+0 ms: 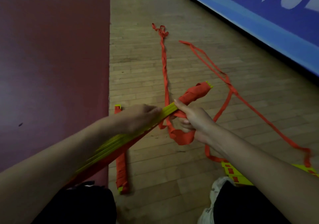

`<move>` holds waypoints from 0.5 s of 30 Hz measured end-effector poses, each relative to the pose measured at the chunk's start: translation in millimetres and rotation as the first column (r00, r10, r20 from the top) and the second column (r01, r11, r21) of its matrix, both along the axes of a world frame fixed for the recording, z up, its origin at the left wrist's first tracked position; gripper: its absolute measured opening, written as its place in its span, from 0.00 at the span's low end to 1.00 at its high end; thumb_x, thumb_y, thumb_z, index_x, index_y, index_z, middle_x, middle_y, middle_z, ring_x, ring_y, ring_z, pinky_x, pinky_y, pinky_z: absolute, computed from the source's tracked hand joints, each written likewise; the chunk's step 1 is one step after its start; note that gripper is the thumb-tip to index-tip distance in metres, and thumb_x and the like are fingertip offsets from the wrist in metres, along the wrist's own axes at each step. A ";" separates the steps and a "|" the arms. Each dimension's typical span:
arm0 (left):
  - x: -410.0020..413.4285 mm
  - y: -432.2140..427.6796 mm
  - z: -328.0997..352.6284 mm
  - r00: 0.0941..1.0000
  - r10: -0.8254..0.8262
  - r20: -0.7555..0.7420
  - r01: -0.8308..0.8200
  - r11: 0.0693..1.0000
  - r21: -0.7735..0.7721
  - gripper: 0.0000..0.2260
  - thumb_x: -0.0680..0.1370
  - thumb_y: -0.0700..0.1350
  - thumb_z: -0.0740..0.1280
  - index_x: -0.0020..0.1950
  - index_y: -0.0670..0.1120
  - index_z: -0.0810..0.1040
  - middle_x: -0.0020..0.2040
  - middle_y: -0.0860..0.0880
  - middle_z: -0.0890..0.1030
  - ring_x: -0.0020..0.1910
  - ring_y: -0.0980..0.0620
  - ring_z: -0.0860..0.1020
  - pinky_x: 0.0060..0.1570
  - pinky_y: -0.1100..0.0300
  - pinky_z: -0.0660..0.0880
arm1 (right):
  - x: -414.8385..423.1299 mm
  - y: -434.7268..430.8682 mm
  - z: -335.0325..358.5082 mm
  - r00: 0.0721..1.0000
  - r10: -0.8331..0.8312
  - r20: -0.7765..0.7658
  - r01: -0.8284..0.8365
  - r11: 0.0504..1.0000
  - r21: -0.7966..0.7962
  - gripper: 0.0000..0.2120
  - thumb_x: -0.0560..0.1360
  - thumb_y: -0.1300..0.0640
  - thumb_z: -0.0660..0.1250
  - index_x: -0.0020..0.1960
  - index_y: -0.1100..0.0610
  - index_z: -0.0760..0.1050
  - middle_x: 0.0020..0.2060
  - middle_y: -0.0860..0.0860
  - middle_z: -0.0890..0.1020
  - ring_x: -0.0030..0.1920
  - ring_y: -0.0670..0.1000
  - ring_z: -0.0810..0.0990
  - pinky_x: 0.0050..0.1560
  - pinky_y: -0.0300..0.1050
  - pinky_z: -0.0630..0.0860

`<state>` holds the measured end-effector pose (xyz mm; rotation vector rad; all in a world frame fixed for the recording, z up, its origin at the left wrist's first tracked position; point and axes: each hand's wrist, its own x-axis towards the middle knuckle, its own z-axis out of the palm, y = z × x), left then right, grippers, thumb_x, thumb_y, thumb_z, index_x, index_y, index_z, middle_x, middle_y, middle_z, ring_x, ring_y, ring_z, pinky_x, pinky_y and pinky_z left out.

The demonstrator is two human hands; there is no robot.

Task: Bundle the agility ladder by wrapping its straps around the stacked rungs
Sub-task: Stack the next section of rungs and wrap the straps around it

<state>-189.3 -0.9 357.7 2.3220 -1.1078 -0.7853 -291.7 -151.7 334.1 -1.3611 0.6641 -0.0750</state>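
At frame centre, the left hand [143, 116] is clasping the stacked yellow plastic rungs [168, 109], the right hand [193, 120] gripping the orange fabric strap [181, 138]. Only the far end is wrapped; much strap is trailing.

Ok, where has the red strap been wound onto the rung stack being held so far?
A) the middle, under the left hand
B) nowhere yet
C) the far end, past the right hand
C: coils of red strap cover the far end of the stacked rungs, just beyond the right hand, while the left hand grips a stretch whose top is bare yellow.
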 end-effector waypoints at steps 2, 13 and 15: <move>8.3 6.9 5.8 0.969 0.056 -0.241 -0.084 0.991 -0.108 0.17 0.81 0.56 0.58 0.65 0.52 0.78 0.53 0.45 0.84 0.52 0.48 0.82 0.57 0.52 0.76 | 1.4 -0.4 1.8 0.999 0.010 0.053 -0.010 1.000 0.010 0.22 0.79 0.47 0.63 0.30 0.56 0.74 0.18 0.47 0.61 0.17 0.44 0.57 0.20 0.35 0.55; 37.5 20.5 2.2 0.700 0.096 -0.708 -0.230 0.969 -0.096 0.39 0.53 0.66 0.79 0.56 0.43 0.82 0.40 0.47 0.81 0.34 0.53 0.79 0.31 0.60 0.75 | -0.1 -3.2 14.4 0.930 0.130 0.343 -0.129 0.991 -0.026 0.21 0.75 0.47 0.62 0.44 0.67 0.75 0.17 0.48 0.65 0.18 0.42 0.58 0.21 0.35 0.54; 39.4 19.7 -2.3 0.594 0.008 -0.804 -0.199 0.970 -0.137 0.40 0.52 0.63 0.81 0.57 0.42 0.79 0.42 0.43 0.80 0.40 0.46 0.82 0.36 0.56 0.78 | -0.3 -0.7 16.7 0.903 0.168 0.395 -0.163 0.985 -0.046 0.19 0.72 0.46 0.65 0.40 0.64 0.78 0.21 0.60 0.67 0.18 0.43 0.58 0.21 0.34 0.56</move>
